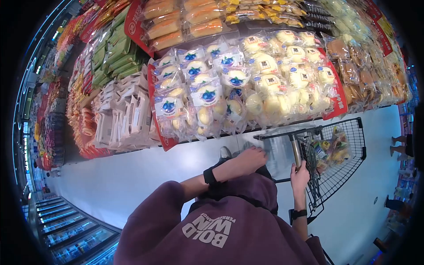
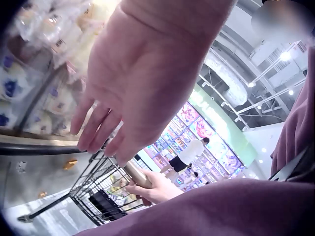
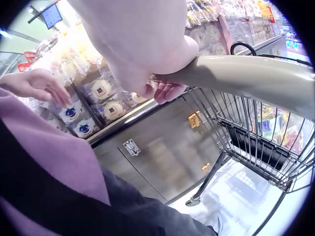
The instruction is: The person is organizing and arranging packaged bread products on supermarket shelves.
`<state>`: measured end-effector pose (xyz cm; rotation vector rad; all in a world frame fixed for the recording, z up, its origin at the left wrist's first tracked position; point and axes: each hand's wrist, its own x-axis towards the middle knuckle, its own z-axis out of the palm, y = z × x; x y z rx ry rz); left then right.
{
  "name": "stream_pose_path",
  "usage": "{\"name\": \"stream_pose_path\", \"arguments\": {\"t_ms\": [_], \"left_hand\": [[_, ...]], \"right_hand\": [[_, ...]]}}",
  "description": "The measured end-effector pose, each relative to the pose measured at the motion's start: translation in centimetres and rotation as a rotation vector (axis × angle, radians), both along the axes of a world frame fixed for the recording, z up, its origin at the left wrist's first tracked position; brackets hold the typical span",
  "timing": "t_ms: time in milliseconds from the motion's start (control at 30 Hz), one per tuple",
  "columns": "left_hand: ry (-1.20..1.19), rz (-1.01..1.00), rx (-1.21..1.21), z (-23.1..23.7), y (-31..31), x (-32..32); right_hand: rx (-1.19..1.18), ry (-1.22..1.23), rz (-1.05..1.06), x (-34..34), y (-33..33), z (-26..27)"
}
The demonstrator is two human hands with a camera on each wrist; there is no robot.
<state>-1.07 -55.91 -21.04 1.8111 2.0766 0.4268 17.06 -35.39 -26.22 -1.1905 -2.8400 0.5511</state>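
My right hand (image 1: 300, 176) grips the handle (image 1: 296, 149) of a wire shopping cart (image 1: 349, 176). In the right wrist view the fingers (image 3: 168, 92) curl round the thick beige handle (image 3: 256, 77). Colourful bagged goods (image 1: 339, 152) lie inside the cart. My left hand (image 1: 251, 160) hangs in front of my body, below the edge of the display. Its fingers are loosely extended with nothing in them, as the left wrist view shows the bare palm (image 2: 133, 81). Nearest to it are bagged round buns with blueberry labels (image 1: 207, 95) and pale bagged buns (image 1: 269, 84).
Red dividers (image 1: 336, 95) separate the bakery bins. White paper-like packs (image 1: 132, 115), green packs (image 1: 115, 53) and long bread rolls (image 1: 165, 22) fill other sections. Pale floor (image 1: 110, 176) runs beside the display. Other people's legs (image 1: 399, 145) appear at the right; slatted shelving (image 1: 70, 229) stands lower left.
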Motion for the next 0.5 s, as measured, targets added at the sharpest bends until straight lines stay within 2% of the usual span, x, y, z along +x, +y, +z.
{"name": "stream_pose_path", "arguments": {"t_ms": [100,200,267,333,400,500], "left_hand": [[-0.02,-0.051,0.049,0.8,4.8,2.1],[-0.034,-0.094,0.115,1.5,8.9,3.0],[-0.064,-0.125,0.147,1.0,12.1,3.9],[-0.135,-0.15,0.063,1.9,14.6,4.2],[-0.106,-0.156,0.097,-0.8,16.1,4.9],[-0.101,-0.171,0.006,-3.1,17.5,5.7]], "right_hand": [[-0.129,-0.002,0.05,0.4,0.7,0.1],[-0.186,0.119,0.106,0.7,1.2,-0.3],[-0.372,0.211,0.068,0.8,1.4,-0.1],[-0.31,0.368,0.163,1.5,1.6,-0.4],[-0.281,0.494,0.194,2.0,1.9,-1.4],[-0.406,0.468,0.155,2.5,2.7,-1.7]]}}
